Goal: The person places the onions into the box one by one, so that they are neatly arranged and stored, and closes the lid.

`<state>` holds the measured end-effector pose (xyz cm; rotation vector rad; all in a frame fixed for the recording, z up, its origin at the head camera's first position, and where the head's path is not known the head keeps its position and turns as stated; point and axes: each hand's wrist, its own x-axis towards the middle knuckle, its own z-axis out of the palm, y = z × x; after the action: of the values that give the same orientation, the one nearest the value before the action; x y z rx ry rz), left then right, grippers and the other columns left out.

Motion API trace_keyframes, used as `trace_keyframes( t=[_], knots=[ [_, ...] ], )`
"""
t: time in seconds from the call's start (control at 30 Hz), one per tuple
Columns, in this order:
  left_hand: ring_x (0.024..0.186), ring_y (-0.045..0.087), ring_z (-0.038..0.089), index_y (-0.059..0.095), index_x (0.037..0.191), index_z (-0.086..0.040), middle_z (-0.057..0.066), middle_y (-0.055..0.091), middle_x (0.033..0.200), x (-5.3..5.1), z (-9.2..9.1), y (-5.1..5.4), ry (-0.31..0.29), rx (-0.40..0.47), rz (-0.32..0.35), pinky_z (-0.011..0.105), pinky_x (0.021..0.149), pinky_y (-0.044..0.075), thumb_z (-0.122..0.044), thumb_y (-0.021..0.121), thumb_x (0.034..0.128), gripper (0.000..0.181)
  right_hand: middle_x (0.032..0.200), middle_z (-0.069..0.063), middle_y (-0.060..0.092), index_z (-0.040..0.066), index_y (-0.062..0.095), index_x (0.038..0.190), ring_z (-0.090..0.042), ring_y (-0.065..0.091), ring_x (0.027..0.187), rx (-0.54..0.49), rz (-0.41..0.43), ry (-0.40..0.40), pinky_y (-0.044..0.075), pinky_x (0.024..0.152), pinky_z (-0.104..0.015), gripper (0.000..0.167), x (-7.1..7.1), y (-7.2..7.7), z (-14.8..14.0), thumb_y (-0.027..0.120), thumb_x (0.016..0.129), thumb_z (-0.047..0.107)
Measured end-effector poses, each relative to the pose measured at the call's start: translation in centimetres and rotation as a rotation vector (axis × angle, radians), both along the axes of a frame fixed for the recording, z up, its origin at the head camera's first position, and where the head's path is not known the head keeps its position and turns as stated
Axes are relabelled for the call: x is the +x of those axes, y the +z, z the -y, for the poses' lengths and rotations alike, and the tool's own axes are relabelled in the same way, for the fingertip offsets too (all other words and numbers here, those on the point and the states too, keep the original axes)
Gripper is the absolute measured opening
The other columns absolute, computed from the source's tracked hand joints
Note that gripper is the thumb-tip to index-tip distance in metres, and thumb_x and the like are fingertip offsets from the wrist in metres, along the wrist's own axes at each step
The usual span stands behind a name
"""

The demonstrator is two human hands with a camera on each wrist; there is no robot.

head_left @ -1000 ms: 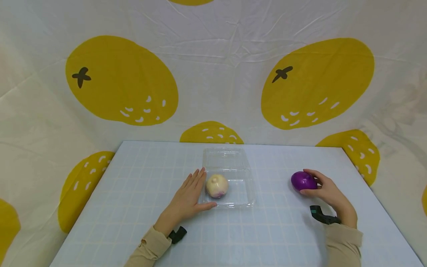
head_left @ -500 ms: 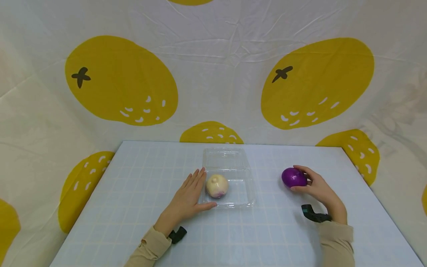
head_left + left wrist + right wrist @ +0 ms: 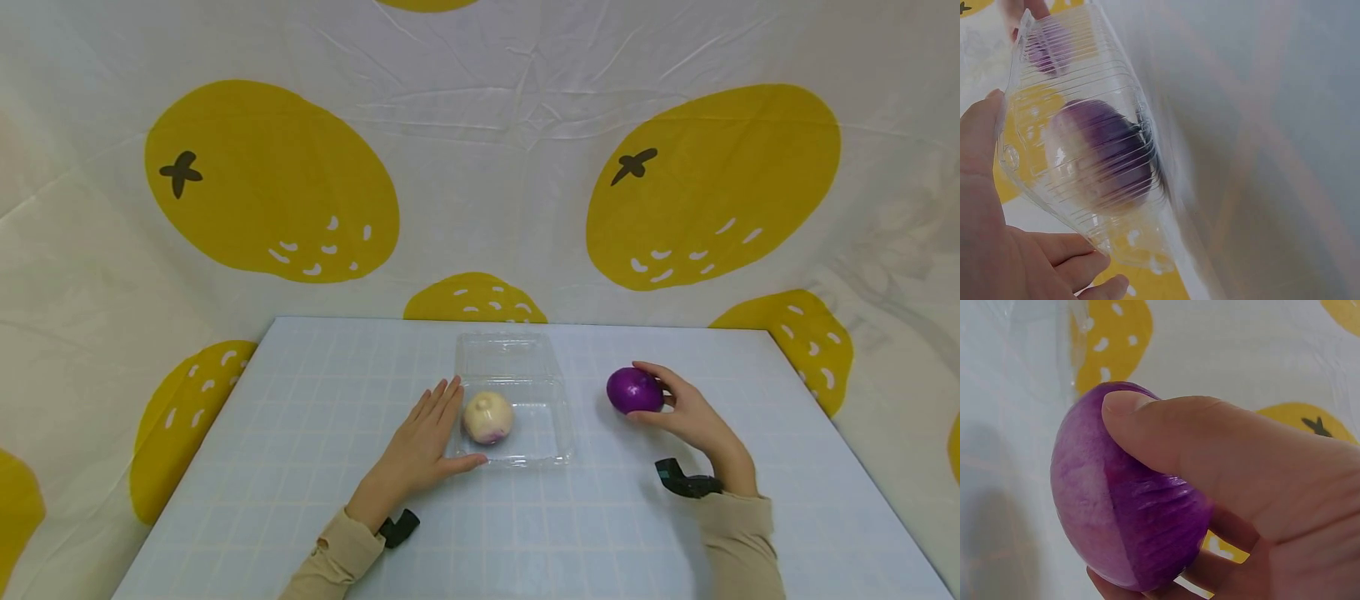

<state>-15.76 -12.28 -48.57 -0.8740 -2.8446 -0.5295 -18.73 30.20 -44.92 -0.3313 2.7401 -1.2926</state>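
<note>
A clear plastic container (image 3: pixel 536 421) lies with its lid (image 3: pixel 506 357) laid back on the table. Inside its left half sits a pale, round turnip-like vegetable (image 3: pixel 488 418), whose purple patch shows through the ribbed wall in the left wrist view (image 3: pixel 1100 156). My left hand (image 3: pixel 412 450) rests at the container's left side, fingers straight, thumb at the front edge. To the right of the container, my right hand (image 3: pixel 693 417) grips a purple round vegetable (image 3: pixel 633 391) between thumb and fingers; the right wrist view shows the thumb (image 3: pixel 1166 431) across its purple skin (image 3: pixel 1085 500).
The white table (image 3: pixel 600 533) has a faint grid pattern. Behind it hangs a pale cloth (image 3: pixel 487 183) with large yellow fruit prints. A black wrist device (image 3: pixel 686 482) is on the right wrist and another (image 3: pixel 400 527) on the left.
My right hand has moved left, and slightly toward the back, with the purple vegetable, closer to the container. The left hand, the container and the pale vegetable have stayed in place.
</note>
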Motion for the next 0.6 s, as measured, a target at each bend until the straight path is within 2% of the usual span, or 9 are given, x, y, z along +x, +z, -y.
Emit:
trace_keyframes(
  t=[0.33,0.6],
  knots=[
    [0.150,0.017,0.033,0.020,0.155,0.004,0.016,0.016,0.164,0.1,0.0,0.1,-0.002,-0.003,-0.003,0.046,0.121,0.013,-0.072,0.053,0.0880,0.107,0.150,-0.022,0.040,0.008,0.038,0.151,-0.045,0.044,0.129,-0.014,-0.077,0.054,0.042,0.102,-0.063,0.080,0.0,0.6,2.6,0.081,0.084,0.020],
    [0.150,0.016,0.033,0.020,0.156,0.004,0.015,0.015,0.164,0.0,0.0,0.0,-0.001,-0.010,0.000,0.046,0.121,0.013,-0.074,0.051,0.0876,0.108,0.148,-0.018,0.044,0.011,0.040,0.150,-0.040,0.046,0.129,-0.029,-0.145,0.099,0.046,0.099,-0.059,0.081,-0.1,0.7,4.5,0.083,0.082,0.019]
  ],
)
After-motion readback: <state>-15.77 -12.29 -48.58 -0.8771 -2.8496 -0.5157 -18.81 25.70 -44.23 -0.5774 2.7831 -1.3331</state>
